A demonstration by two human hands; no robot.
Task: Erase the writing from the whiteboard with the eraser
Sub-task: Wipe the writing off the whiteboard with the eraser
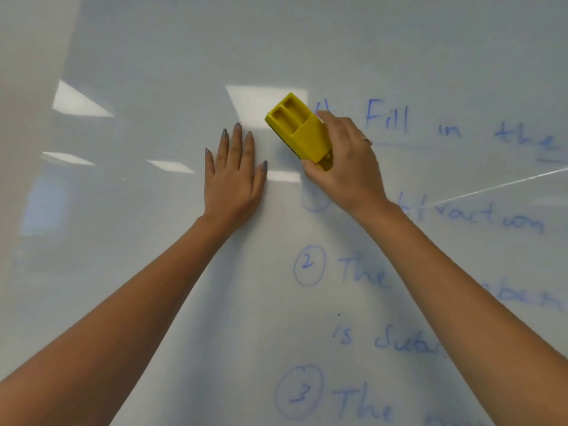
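The yellow eraser (299, 132) lay tilted against the whiteboard (153, 41), at the left end of the top line of blue writing (387, 118) that began "Fill in the". The right hand (344, 158) gripped its lower end, thumb under it and fingers (322, 115) curled over the far side. More blue lines, numbered in circles, ran down the board's right part. Just left of the eraser, the left hand (235, 182) rested flat on the board, its fingers straight and slightly spread.

On my feed I see only bright rectangular ceiling-light reflections (80, 101) glaring off a glossy pale surface, with a shadowed beige wall strip (18, 87) at left.
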